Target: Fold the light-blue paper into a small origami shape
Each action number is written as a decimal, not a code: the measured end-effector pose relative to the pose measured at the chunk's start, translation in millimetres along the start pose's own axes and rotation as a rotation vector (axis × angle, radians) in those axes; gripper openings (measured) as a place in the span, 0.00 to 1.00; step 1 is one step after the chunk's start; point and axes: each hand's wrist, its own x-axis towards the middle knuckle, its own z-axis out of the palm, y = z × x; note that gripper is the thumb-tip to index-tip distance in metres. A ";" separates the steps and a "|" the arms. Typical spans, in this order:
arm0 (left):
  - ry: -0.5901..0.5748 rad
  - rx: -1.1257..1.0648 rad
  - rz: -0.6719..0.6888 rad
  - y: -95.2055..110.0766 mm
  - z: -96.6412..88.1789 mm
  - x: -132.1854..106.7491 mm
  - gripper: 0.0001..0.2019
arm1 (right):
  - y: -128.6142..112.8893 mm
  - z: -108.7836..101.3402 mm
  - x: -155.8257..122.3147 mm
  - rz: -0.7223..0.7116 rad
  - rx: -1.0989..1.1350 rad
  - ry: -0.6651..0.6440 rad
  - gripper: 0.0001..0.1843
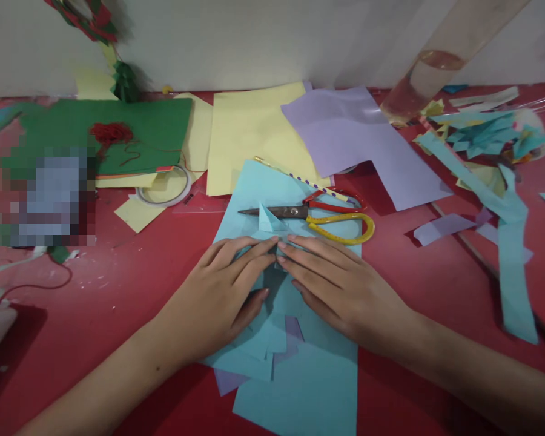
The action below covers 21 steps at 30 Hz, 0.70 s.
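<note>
While both palms faced down over the red tabletop point(118, 272), the left hand point(222, 290) and the right hand point(340, 284) met fingertip to fingertip. Their fingers were stretched flat and gripped nothing, pressing down on a small folded light-blue paper piece point(269, 221). Its pointed flap stood up just beyond the fingertips. That piece lay on a large light-blue paper sheet point(258, 188) near the middle of the table. Just behind it rested scissors with red and yellow handles point(327, 218), blades pointing left. Farther back lay a pale yellow sheet point(249, 133), a lilac sheet point(358, 139), a clear tape roll point(166, 188) and a green sheet point(63, 124) bearing red yarn point(111, 133).
</note>
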 end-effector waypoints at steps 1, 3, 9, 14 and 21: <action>-0.003 -0.023 -0.019 -0.8 0.4 -0.2 0.19 | 0.2 0.0 0.0 -0.009 0.002 -0.003 0.18; -0.002 -0.042 -0.054 -2.1 1.4 -0.5 0.20 | 0.4 -0.4 0.6 -0.022 0.007 -0.011 0.17; 0.009 0.043 -0.058 -3.0 3.8 0.2 0.23 | 1.1 -2.3 3.0 -0.022 0.010 -0.021 0.16; -0.012 0.072 -0.046 -2.5 4.8 -0.8 0.25 | 1.3 0.2 2.8 -0.016 -0.025 0.001 0.16; -0.014 0.085 -0.034 -2.9 5.6 -1.9 0.25 | 0.1 -0.5 1.2 -0.021 -0.067 -0.016 0.16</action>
